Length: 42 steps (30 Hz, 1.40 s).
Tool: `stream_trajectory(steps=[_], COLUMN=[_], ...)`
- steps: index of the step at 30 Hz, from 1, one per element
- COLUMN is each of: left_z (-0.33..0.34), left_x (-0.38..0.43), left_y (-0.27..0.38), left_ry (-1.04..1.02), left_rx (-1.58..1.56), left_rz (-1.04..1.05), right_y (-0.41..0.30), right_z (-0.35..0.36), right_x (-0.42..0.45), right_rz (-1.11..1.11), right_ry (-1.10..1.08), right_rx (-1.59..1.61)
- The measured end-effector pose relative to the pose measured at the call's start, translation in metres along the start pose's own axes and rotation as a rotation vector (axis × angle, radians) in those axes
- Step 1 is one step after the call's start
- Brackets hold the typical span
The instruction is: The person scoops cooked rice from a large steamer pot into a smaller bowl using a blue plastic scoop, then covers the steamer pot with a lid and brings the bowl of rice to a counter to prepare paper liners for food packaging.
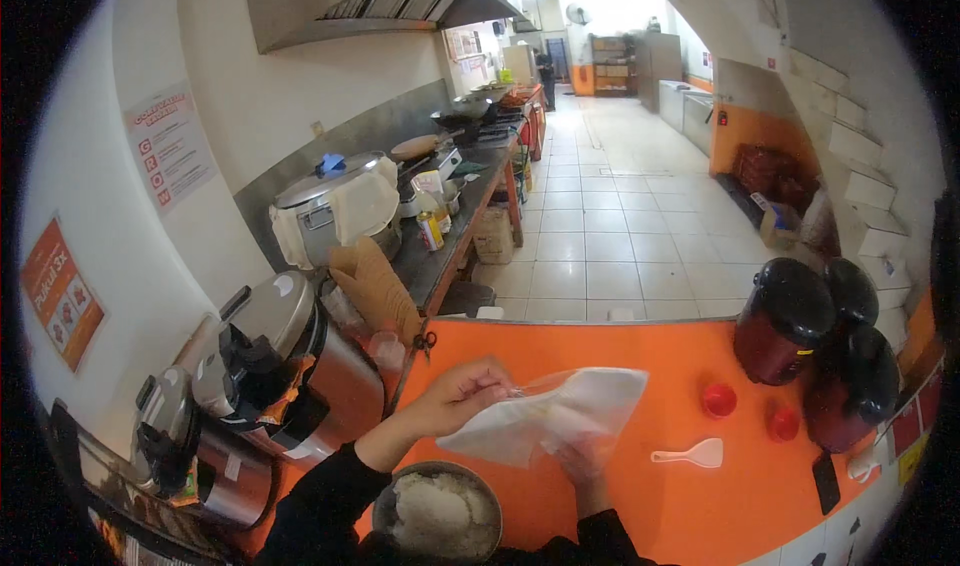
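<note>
My left hand (pixel 469 393) pinches the upper left edge of a pale translucent sheet, perhaps a plastic bag (pixel 555 412), held over the orange tabletop (pixel 555 348). Blurred and partly behind the sheet, my right hand (pixel 581 457) is at its lower side; its fingers cannot be made out. Below my left forearm stands a round bowl or pot (pixel 495 517) with cooked white rice (pixel 439 510) in it. A pale rice paddle (pixel 694 453) lies flat to the right of my hands. Beyond it are two red cups (pixel 718 401).
Large steel rice cookers (pixel 337 378) line the left side, with black-handled scissors (pixel 426 342) near the table's left edge. Dark red lidded containers (pixel 780 326) stand at the right, a black phone (pixel 826 483) near them. Far back, a person (pixel 545 78) stands by the counter.
</note>
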State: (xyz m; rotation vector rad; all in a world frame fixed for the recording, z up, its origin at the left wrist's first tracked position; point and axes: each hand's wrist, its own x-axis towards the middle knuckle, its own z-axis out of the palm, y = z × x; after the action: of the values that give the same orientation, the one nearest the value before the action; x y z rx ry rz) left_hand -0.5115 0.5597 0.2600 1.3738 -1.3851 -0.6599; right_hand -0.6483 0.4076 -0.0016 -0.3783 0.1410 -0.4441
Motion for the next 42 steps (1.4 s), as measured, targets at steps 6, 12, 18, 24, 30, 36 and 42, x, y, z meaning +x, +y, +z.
stream_trajectory(steps=[6,12,18,24,30,36,42], left_z=[0.004,0.002,-0.005,-0.018,0.014,0.025,0.041], left_x=[-0.002,-0.004,0.004,-0.02,-0.023,-0.006,0.009], left_y=[0.01,0.021,-0.002,-0.128,-0.199,-0.175,-0.075], left_ry=[0.044,0.153,0.537,0.509,0.48,0.349,0.406], left_rx=[-0.014,0.091,0.166,0.063,-0.494,-0.36,-0.638], left_rz=[0.018,0.067,0.092,-0.376,-0.582,-0.444,-0.352], right_y=[0.036,0.028,0.005,-0.015,-0.018,-0.019,-0.018], right_z=[-0.076,-0.054,-0.003,-0.014,-0.034,-0.064,-0.067], right_x=[0.043,0.054,0.028,-0.008,-0.032,-0.027,-0.037], right_rz=[-0.077,-0.127,-0.292,-0.652,-0.686,-0.601,-0.44], right_ry=[-0.137,-0.028,0.131,0.405,0.513,0.322,0.202], right_rx=[-0.064,0.023,0.031,-0.417,-0.825,-0.531,-1.204])
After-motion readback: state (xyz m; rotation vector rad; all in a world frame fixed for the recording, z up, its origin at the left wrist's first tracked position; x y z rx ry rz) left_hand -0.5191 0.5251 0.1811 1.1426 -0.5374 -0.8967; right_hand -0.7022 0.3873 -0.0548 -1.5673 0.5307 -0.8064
